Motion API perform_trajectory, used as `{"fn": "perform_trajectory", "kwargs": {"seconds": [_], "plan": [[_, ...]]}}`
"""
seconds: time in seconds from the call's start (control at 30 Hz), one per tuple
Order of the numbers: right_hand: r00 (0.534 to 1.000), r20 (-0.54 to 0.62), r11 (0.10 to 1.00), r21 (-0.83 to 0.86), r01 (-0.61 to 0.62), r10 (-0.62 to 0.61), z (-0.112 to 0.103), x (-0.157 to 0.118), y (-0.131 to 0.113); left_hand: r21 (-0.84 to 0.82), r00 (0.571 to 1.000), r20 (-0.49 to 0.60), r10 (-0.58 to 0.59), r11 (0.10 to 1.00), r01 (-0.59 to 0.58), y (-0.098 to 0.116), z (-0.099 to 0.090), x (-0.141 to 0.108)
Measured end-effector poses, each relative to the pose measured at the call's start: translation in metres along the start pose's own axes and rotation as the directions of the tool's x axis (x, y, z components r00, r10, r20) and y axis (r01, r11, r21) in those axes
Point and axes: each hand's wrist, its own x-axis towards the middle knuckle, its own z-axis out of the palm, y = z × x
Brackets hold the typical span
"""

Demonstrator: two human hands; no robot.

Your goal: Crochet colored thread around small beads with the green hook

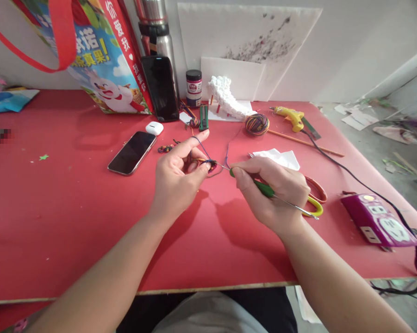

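Note:
My left hand (180,173) pinches a small piece of multicoloured crochet (211,164) between thumb and fingers, with a strand of yarn running over its raised index finger. In my right hand (274,185) is a crochet hook (264,188) with a green handle and metal ends. The hook's thin tip points left and meets the crochet piece at the left thumb. A dark yarn strand loops up from between the hands toward a multicoloured yarn ball (257,124) behind them. Fingers hide most of the crochet piece.
Scissors (315,206) with red and yellow handles lie beside my right hand, near white paper (279,158). A phone (133,153) and an earbud case (154,128) are at left. A glue gun (289,118), its cord and a purple power strip (380,221) occupy the right.

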Motion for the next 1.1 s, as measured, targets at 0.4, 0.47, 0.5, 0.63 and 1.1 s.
{"fn": "perform_trajectory", "kwargs": {"seconds": [0.4,0.47,0.5,0.63,1.1], "plan": [[1.0,0.015,0.999,0.029,-0.017,0.016,-0.001,0.001,-0.001,0.074,1.0,-0.013,0.012,0.997,-0.011,-0.001,0.0,0.0],[0.999,0.023,0.999,0.034,-0.038,0.037,-0.001,0.001,-0.001,0.076,1.0,-0.017,0.019,0.997,-0.018,-0.002,0.0,0.0],[0.998,0.025,0.997,0.04,-0.059,0.058,-0.001,0.001,-0.001,0.077,1.0,-0.017,0.024,0.997,-0.023,-0.002,0.0,0.0],[0.979,-0.009,0.967,0.16,-0.2,0.204,-0.001,0.0,0.002,0.039,1.0,0.002,0.021,0.999,-0.021,0.0,-0.001,0.001],[0.788,0.29,0.386,0.747,-0.541,0.543,0.008,0.008,0.003,-0.447,0.937,0.286,-0.202,0.836,0.317,0.001,0.002,0.004]]}}
